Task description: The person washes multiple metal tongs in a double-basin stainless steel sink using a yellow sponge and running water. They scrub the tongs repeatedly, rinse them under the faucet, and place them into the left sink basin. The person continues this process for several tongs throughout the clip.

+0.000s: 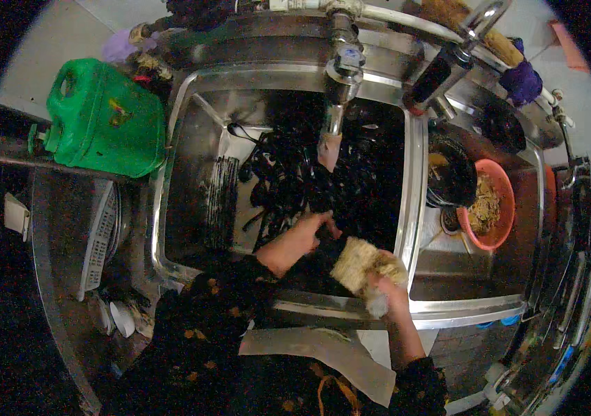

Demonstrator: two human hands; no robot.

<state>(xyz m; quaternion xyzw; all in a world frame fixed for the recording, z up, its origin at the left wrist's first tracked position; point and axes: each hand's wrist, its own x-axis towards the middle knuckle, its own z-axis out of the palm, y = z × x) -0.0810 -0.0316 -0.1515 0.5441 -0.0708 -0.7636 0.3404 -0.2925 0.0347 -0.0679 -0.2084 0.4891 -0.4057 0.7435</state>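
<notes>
My left hand (pixel 300 242) reaches into the left basin of a stainless steel sink (pixel 191 208), at the edge of a heap of glossy black spoons (pixel 295 161). Its fingertips are lost against the dark pieces, so whether it grips one cannot be told. Near the basin's front right corner, my right hand (pixel 393 291) is closed on a pale yellow sponge or folded cloth (pixel 356 265). One black spoon (pixel 238 131) lies apart at the back left. Thin dark rods (pixel 222 203), perhaps chopsticks, run along the basin's left side.
A faucet (pixel 345 78) hangs over the left basin. A green jerrycan (pixel 108 119) stands on the left ledge. In the right basin are a black bowl (pixel 451 171) and an orange-pink bowl with food scraps (pixel 506 208). Purple cloth (pixel 522 83) wraps the rear pipe.
</notes>
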